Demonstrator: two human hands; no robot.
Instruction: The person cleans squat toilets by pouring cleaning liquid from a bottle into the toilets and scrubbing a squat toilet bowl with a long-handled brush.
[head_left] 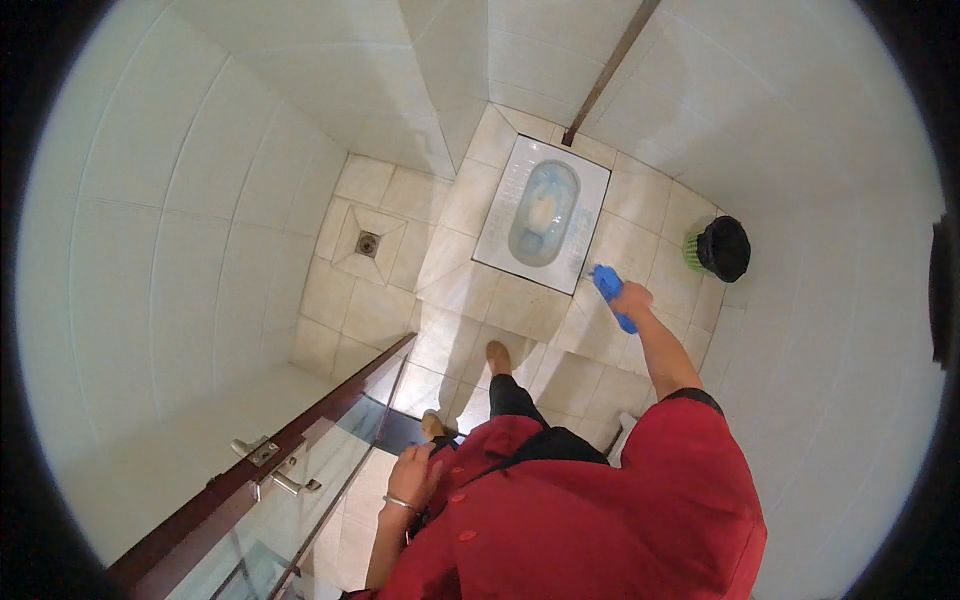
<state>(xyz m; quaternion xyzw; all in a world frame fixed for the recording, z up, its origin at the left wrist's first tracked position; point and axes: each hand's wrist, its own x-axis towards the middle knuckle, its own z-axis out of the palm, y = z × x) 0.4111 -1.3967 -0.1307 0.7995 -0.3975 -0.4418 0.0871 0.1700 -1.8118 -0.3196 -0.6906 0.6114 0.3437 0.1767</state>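
Note:
My right hand (631,299) is closed around a blue bottle (611,290), which is tilted toward the squat toilet. The bottle's narrow end is close to the lower right corner of the white toilet pan (584,262). Blue liquid and a pale patch show inside the oblong bowl (543,213). My left hand (413,474), with a bracelet at its wrist, rests near the front of the red top (500,500). Its fingers are partly bent, and too small to make out anything in them.
A green bin (692,249) with a black liner stands by the right wall. A floor drain (368,244) lies left of the toilet. The open door (330,410), with a metal handle (290,483), is at lower left. A dark pole (610,75) stands behind the toilet.

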